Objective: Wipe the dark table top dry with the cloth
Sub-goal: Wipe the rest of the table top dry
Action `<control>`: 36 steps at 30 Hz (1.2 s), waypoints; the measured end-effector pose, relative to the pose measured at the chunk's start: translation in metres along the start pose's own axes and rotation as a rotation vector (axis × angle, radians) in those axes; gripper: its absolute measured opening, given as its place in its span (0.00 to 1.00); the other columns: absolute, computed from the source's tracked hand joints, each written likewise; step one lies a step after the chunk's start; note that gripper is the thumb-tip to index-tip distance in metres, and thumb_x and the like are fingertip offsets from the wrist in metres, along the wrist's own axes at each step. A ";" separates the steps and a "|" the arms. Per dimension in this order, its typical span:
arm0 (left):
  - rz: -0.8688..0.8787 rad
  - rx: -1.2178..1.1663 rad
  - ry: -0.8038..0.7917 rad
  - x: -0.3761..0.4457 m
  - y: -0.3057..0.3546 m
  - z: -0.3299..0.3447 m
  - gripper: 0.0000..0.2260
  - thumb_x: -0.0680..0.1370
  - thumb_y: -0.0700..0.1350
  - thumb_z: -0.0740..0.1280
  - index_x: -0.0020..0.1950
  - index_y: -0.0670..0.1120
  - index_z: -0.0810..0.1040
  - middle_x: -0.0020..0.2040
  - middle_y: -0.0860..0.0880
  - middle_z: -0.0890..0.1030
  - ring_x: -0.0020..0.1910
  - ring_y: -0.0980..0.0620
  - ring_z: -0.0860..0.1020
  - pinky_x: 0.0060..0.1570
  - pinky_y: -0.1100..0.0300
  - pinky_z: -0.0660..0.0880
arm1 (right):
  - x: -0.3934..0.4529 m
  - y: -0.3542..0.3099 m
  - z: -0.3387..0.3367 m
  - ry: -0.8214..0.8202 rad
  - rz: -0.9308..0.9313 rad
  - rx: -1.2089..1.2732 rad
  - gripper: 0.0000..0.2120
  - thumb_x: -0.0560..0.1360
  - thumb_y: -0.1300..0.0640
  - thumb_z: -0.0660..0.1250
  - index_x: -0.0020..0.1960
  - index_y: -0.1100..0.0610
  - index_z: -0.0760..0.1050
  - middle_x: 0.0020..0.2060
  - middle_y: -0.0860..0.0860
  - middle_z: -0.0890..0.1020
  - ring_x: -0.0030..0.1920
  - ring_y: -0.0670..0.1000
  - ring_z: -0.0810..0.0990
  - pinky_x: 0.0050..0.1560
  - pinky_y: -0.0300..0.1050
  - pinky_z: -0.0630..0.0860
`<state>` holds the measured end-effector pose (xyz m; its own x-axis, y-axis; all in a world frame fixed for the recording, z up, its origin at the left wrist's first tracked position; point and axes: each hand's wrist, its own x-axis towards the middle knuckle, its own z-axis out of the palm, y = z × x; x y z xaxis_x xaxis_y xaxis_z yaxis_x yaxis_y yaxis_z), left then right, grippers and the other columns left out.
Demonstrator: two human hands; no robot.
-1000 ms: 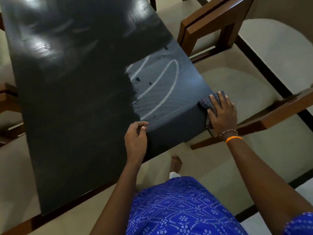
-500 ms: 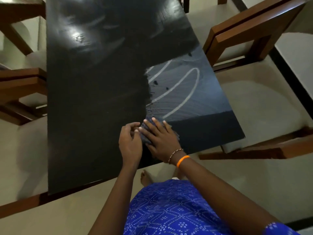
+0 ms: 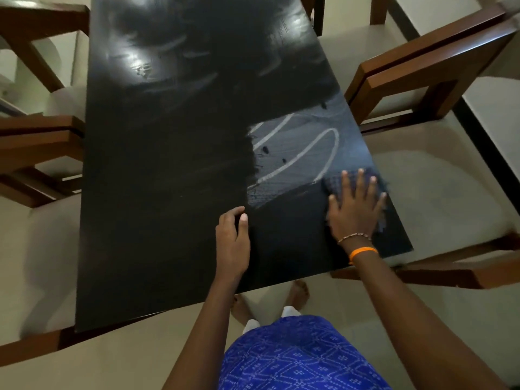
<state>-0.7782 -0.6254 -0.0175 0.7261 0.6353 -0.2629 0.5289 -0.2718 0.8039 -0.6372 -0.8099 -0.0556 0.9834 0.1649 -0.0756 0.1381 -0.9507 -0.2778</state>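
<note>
The dark table top (image 3: 168,170) fills the middle of the view, with pale curved wet streaks (image 3: 304,153) near its right edge. A dark blue checked cloth (image 3: 332,185) lies flat on the table near the right front corner. My right hand (image 3: 354,209) presses on the cloth with fingers spread straight, and most of the cloth is hidden under it. My left hand (image 3: 233,243) rests on the table near the front edge, fingers loosely curled, holding nothing.
Wooden chairs with pale seats stand around the table: one at the right (image 3: 427,71), another by the right front corner (image 3: 464,271), and more at the left (image 3: 36,147). My bare feet (image 3: 298,294) stand on the pale floor below the table's front edge.
My right hand has slid the cloth from beside my left hand rightward to the right front corner. One second ago it was at that right edge. My left hand has stayed put.
</note>
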 end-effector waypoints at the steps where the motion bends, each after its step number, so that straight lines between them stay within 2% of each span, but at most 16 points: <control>1: 0.007 -0.024 0.015 0.000 -0.001 -0.001 0.13 0.81 0.49 0.55 0.64 0.51 0.71 0.64 0.52 0.72 0.63 0.56 0.69 0.62 0.59 0.66 | -0.014 -0.019 0.007 -0.029 -0.118 0.003 0.30 0.78 0.49 0.58 0.76 0.50 0.52 0.77 0.56 0.49 0.77 0.61 0.46 0.73 0.64 0.41; 3: 0.029 -0.064 0.069 0.000 -0.001 -0.004 0.13 0.81 0.48 0.55 0.64 0.51 0.71 0.62 0.53 0.71 0.63 0.56 0.70 0.62 0.59 0.67 | -0.047 -0.062 0.023 -0.129 -0.388 0.022 0.31 0.77 0.48 0.57 0.77 0.49 0.50 0.77 0.55 0.48 0.77 0.60 0.43 0.74 0.63 0.40; 6: 0.026 -0.115 0.191 0.001 -0.002 -0.011 0.13 0.80 0.48 0.56 0.63 0.51 0.71 0.60 0.54 0.71 0.62 0.57 0.70 0.56 0.68 0.66 | -0.079 -0.116 0.045 -0.322 -0.739 0.030 0.31 0.78 0.47 0.56 0.77 0.48 0.47 0.78 0.53 0.46 0.76 0.57 0.37 0.75 0.62 0.39; 8: 0.007 -0.111 0.244 0.003 -0.001 -0.015 0.13 0.80 0.48 0.56 0.63 0.51 0.71 0.60 0.55 0.71 0.61 0.58 0.70 0.53 0.70 0.66 | -0.076 -0.128 0.049 -0.366 -0.867 0.015 0.30 0.79 0.45 0.55 0.77 0.48 0.48 0.78 0.52 0.47 0.76 0.56 0.38 0.74 0.59 0.35; 10: 0.007 -0.096 0.261 0.006 0.001 -0.016 0.13 0.80 0.48 0.56 0.64 0.50 0.71 0.59 0.55 0.71 0.61 0.58 0.70 0.54 0.70 0.65 | -0.058 -0.119 0.047 -0.351 -0.934 -0.015 0.30 0.78 0.45 0.55 0.76 0.47 0.49 0.78 0.51 0.47 0.77 0.55 0.41 0.73 0.58 0.35; 12: 0.013 -0.094 0.245 0.008 0.003 -0.016 0.13 0.81 0.48 0.56 0.64 0.50 0.71 0.60 0.54 0.71 0.59 0.60 0.70 0.55 0.70 0.65 | -0.036 -0.101 0.041 -0.304 -0.900 -0.019 0.30 0.77 0.47 0.57 0.76 0.46 0.51 0.78 0.50 0.49 0.77 0.56 0.43 0.73 0.59 0.37; 16: 0.001 -0.102 0.157 0.013 0.008 -0.004 0.14 0.80 0.50 0.55 0.65 0.51 0.70 0.61 0.56 0.71 0.56 0.68 0.70 0.52 0.72 0.64 | 0.031 -0.035 0.018 -0.130 -0.586 -0.021 0.29 0.76 0.49 0.59 0.75 0.47 0.56 0.77 0.51 0.55 0.77 0.58 0.50 0.73 0.61 0.46; 20: -0.023 -0.110 0.081 0.023 0.011 0.004 0.16 0.80 0.51 0.55 0.68 0.51 0.68 0.64 0.55 0.69 0.61 0.62 0.68 0.55 0.70 0.63 | 0.086 0.028 -0.005 -0.031 -0.241 -0.058 0.28 0.76 0.48 0.57 0.75 0.49 0.57 0.77 0.53 0.56 0.76 0.59 0.52 0.73 0.63 0.48; 24: -0.046 -0.151 0.105 0.034 0.012 -0.003 0.17 0.80 0.53 0.54 0.68 0.51 0.68 0.64 0.55 0.70 0.61 0.62 0.67 0.52 0.74 0.61 | 0.088 0.023 -0.003 -0.005 -0.116 -0.058 0.29 0.77 0.50 0.60 0.76 0.50 0.55 0.77 0.54 0.53 0.76 0.61 0.50 0.73 0.65 0.48; 26: -0.077 -0.165 0.130 0.037 0.010 -0.012 0.17 0.80 0.54 0.54 0.68 0.52 0.68 0.65 0.55 0.69 0.62 0.62 0.66 0.53 0.72 0.61 | 0.075 0.003 0.004 -0.003 -0.116 -0.046 0.30 0.77 0.48 0.59 0.76 0.50 0.53 0.77 0.55 0.51 0.77 0.61 0.47 0.73 0.65 0.45; 31: -0.150 -0.185 0.276 0.037 0.006 -0.038 0.17 0.80 0.54 0.53 0.67 0.52 0.68 0.62 0.56 0.70 0.65 0.56 0.67 0.65 0.57 0.64 | 0.017 -0.098 0.035 -0.097 -0.341 -0.001 0.33 0.76 0.43 0.56 0.77 0.51 0.49 0.77 0.57 0.48 0.77 0.62 0.44 0.73 0.61 0.39; 33: -0.152 -0.184 0.329 0.035 0.002 -0.049 0.16 0.80 0.54 0.53 0.66 0.51 0.68 0.62 0.55 0.70 0.63 0.56 0.68 0.64 0.57 0.65 | -0.002 -0.156 0.051 -0.166 -0.430 0.040 0.33 0.76 0.44 0.55 0.77 0.50 0.47 0.78 0.56 0.47 0.77 0.62 0.43 0.73 0.62 0.38; 36: -0.144 -0.200 0.412 0.034 -0.006 -0.064 0.16 0.81 0.51 0.53 0.66 0.49 0.69 0.63 0.52 0.71 0.60 0.59 0.70 0.57 0.66 0.65 | -0.016 -0.226 0.068 -0.297 -0.660 0.041 0.31 0.77 0.46 0.56 0.76 0.45 0.47 0.78 0.55 0.46 0.76 0.62 0.41 0.72 0.66 0.37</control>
<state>-0.7852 -0.5560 0.0025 0.3955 0.9011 -0.1780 0.4867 -0.0412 0.8726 -0.6925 -0.5802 -0.0565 0.6222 0.7711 -0.1348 0.6820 -0.6185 -0.3903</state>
